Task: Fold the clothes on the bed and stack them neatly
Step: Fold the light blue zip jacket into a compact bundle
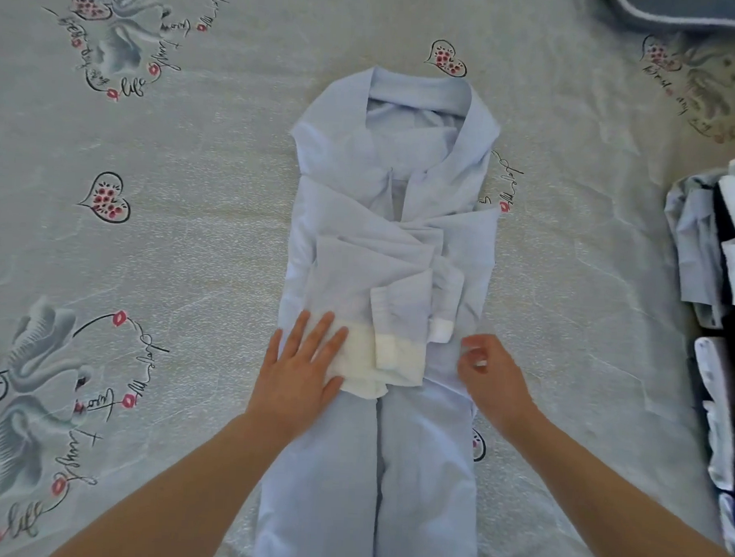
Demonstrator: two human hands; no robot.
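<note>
Head view over a bed [190, 249] spread with a pale grey sheet printed with swans, hearts and looping script: a light blue shirt [390, 245] lies lengthwise down the middle, collar at the far end, its sides folded inward into a narrow column. Both sleeves are crossed over the front, their white cuffs [379, 359] resting side by side near the middle of the garment.

A person's left hand [301, 368] lies flat on the shirt with fingers straight and spread, its fingertips touching the white cuff of the nearer sleeve; that grip is released, pressing and grasping nothing. The right hand [490, 378] sits at the shirt's right edge, fingers curled, thumb and fingertips appearing to pinch the fabric fold there; the contact is small and slightly blurred. Both bare forearms reach in from the bottom of the frame, either side of the shirt's lower half.

At the right edge of the bed, well apart from the shirt, lies a pile of clothes [723, 294] in white, pale blue and dark navy, partly cut off by the frame. A blue-grey cushion [685, 12] edge shows at the top right corner.
</note>
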